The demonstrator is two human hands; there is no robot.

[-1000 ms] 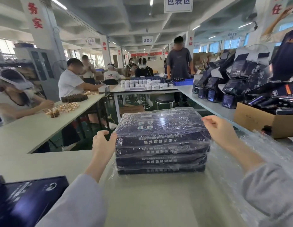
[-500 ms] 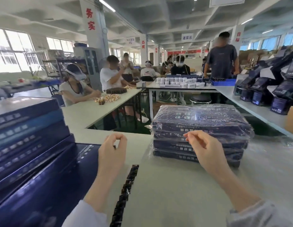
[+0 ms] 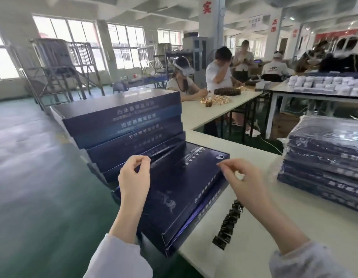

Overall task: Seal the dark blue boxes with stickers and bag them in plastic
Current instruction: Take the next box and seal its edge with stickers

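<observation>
Head view: left hand (image 3: 134, 177), right hand (image 3: 241, 178), fingers (image 3: 143, 159) loosely curled, empty; grip box (image 3: 180, 189) squarely, clear of sticker strip (image 3: 229, 223) at four o'clock.

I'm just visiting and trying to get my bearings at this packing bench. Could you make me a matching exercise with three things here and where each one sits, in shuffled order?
Things:
1. plastic-wrapped bundle of boxes
2. dark sticker strip
3. unwrapped stack of boxes

Places:
A. at the left, behind the nearest flat box
B. at the right end of the table
C. lying flat on the table, just right of the nearest flat box

Pairs: 1-B, 2-C, 3-A.
</observation>
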